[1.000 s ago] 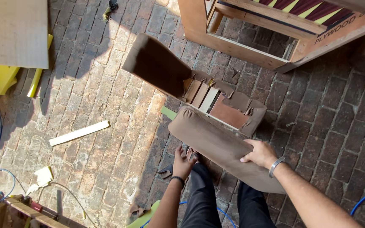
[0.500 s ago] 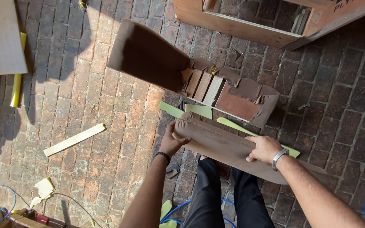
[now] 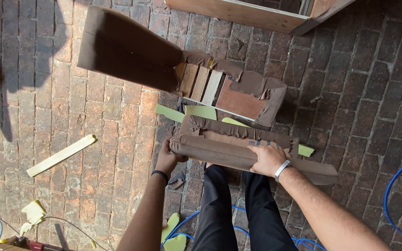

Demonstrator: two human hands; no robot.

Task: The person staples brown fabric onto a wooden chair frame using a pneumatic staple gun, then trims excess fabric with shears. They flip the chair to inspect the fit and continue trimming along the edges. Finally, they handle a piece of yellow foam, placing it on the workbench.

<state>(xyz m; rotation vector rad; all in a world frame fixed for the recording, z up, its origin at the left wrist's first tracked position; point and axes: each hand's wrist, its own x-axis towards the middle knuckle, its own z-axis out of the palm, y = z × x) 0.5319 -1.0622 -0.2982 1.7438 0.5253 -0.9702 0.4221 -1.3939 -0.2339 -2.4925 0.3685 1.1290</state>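
I hold a long brown fabric-covered panel (image 3: 219,151) tipped on its edge above the brick floor, its stapled underside facing away from me. My left hand (image 3: 167,158) grips its left end. My right hand (image 3: 267,159), with a silver bracelet on the wrist, clasps the near edge toward the middle. Just beyond lies a second upholstered piece (image 3: 173,65), brown fabric over a wooden frame with bare slats showing. My black-trousered legs (image 3: 238,209) stand beneath the panel.
Green foam scraps (image 3: 201,111) lie between the two pieces and near my feet. A pale wooden strip (image 3: 61,155) rests on the bricks at left. A blue hose (image 3: 398,195) curves at right. A plywood frame (image 3: 247,11) stands at the top.
The panel lay flat across my lap side a second ago; now it is turned up on edge, showing its stapled back. My left hand moved from below it to its left end.
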